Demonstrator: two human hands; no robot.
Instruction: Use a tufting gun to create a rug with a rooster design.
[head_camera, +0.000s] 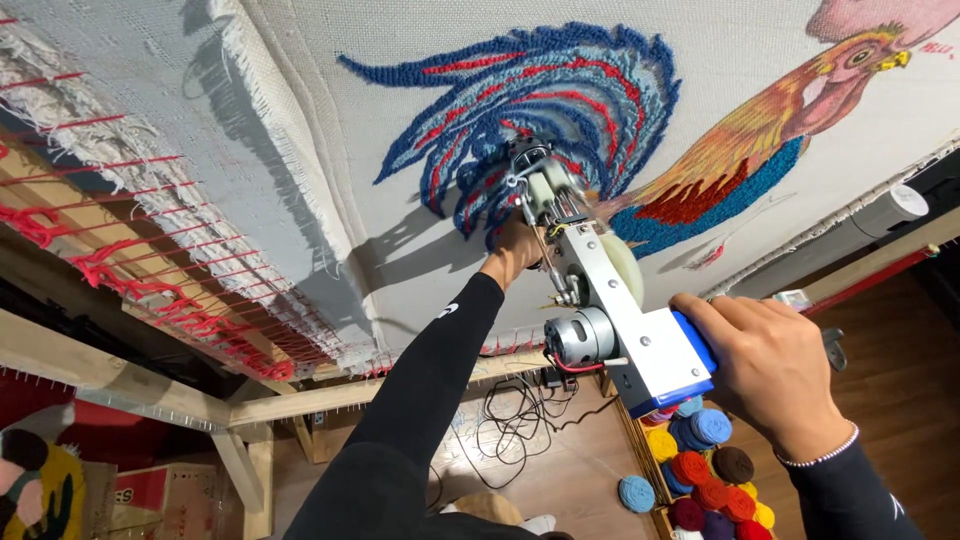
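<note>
While the tufting gun (600, 300) presses its needle into the cloth (330, 120) at the rooster's blue tail (540, 100), the right hand (770, 365) wraps the blue rear handle and the left hand (512, 250) grips near the front. It likely handles rigid and heavy, needing both holds. Yarn balls (710, 475) sit below; a red-and-white carton (150, 495) stands at lower left.

From where I'm watching, the stretched off-white woven backing cloth (330, 120) carries a tufted rooster design (600, 110): tail plumes in navy and light blue with red streaks, an orange-yellow neck, a patch of red and blue at the belly. The boxy tufting gun (610, 310) is silver-grey metal with a bright blue grip, and both sleeves are black. Down in the wooden crate the round yarn balls (710, 475) run blue, yellow, orange-red, brown and maroon.
</note>
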